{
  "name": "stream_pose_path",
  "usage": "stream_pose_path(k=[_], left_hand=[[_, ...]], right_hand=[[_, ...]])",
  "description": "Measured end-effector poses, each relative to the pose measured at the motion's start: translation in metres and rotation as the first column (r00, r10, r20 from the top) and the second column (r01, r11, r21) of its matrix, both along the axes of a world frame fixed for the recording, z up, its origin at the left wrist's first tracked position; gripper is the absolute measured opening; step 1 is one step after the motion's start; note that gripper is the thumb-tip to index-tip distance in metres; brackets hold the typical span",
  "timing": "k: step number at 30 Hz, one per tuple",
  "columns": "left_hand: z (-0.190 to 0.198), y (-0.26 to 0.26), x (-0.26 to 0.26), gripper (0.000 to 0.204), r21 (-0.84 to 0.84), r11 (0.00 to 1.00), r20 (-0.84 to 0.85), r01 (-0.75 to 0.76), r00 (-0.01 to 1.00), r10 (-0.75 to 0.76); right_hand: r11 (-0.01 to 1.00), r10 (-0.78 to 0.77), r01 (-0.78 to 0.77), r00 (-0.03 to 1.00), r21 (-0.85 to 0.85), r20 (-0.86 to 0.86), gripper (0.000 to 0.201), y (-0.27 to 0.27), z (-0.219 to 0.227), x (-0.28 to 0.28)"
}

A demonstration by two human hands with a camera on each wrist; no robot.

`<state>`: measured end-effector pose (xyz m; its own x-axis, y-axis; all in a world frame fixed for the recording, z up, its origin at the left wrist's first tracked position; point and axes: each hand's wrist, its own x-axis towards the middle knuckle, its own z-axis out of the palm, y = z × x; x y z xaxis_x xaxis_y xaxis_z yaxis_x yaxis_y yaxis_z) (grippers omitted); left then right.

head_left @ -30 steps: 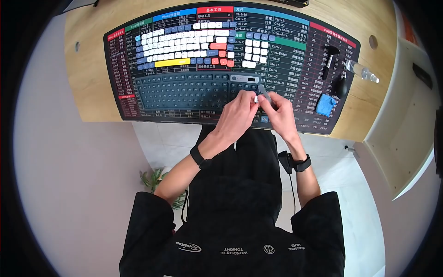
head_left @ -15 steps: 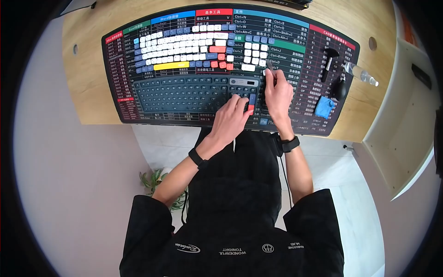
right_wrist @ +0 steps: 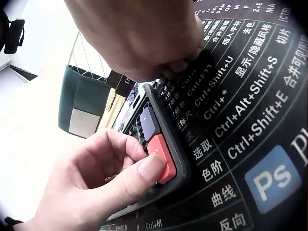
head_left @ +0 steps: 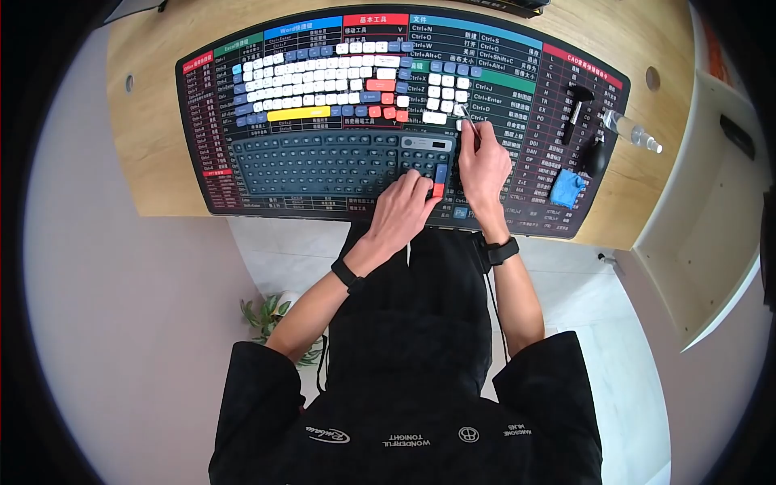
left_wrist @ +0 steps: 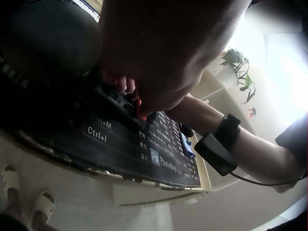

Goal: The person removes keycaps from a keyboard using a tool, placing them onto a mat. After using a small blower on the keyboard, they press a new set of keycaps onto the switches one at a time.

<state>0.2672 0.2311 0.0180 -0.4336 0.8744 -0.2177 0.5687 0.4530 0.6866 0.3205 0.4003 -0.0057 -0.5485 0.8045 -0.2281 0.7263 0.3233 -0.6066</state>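
Observation:
A dark keyboard [head_left: 315, 168] with most keycaps off lies on the desk mat. At its right end my left hand [head_left: 398, 212] rests with bent fingers, its thumb touching a red keycap [right_wrist: 161, 159] below a blue-grey keycap [right_wrist: 149, 122] in the right wrist view. My right hand [head_left: 487, 170] pinches a small grey tool [head_left: 463, 111], its tip beside the loose white number keycaps [head_left: 447, 93]. One white keycap is partly visible by the right fingertips. In the right wrist view the right hand's fingertips and tool are hidden behind the hand.
Rows of loose white, blue, red and yellow keycaps [head_left: 299, 114] lie above the keyboard. On the mat's right are a black brush [head_left: 577, 109], a black blower [head_left: 596, 155] and a blue cloth [head_left: 569, 187]; a clear bottle [head_left: 633, 129] lies beside them.
My hands were together over the keyboard's right end. The right has moved up to the loose keycaps with the tool; the left has come down onto the keyboard's right end.

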Motion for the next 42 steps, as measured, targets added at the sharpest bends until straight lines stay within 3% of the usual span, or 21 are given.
stream_pose_path(k=[9,24,26,30,32,34,41,42], left_hand=[[0.001,0.005,0.004,0.025,0.018,1.0,-0.073,-0.007,0.997,0.008],[0.008,0.013,0.038,0.022,-0.148,0.914,-0.005,-0.379,0.924,0.382],[0.005,0.015,0.043,0.025,-0.135,0.885,-0.022,-0.447,0.894,0.448],[0.003,0.014,0.045,0.025,-0.132,0.874,-0.014,-0.467,0.883,0.47],[0.001,0.013,0.044,0.026,-0.121,0.888,0.023,-0.443,0.894,0.448],[-0.001,0.011,0.042,0.027,-0.111,0.898,0.028,-0.425,0.902,0.431],[-0.002,0.007,0.037,0.028,-0.091,0.928,0.063,-0.361,0.928,0.367],[-0.002,0.006,0.036,0.028,-0.091,0.928,0.061,-0.362,0.928,0.368]], right_hand=[[1.0,0.017,-0.017,1.0,0.019,-0.007,0.026,-0.004,-0.004,-0.002],[0.982,-0.121,0.114,0.992,-0.153,-0.036,0.035,-0.01,0.016,0.03],[0.989,0.066,-0.078,0.993,-0.123,-0.094,0.034,-0.017,0.014,0.048],[0.933,0.158,-0.174,0.985,-0.314,-0.075,0.031,-0.031,0.023,0.073],[0.925,0.217,-0.228,0.974,-0.304,-0.07,0.026,-0.028,0.035,0.076],[0.896,0.394,-0.388,0.919,-0.215,-0.013,0.02,-0.024,0.037,0.081],[0.838,0.541,-0.533,0.839,-0.117,0.05,0.017,-0.02,0.038,0.079],[0.829,0.56,-0.552,0.82,-0.093,0.118,0.014,-0.022,0.04,0.078]])
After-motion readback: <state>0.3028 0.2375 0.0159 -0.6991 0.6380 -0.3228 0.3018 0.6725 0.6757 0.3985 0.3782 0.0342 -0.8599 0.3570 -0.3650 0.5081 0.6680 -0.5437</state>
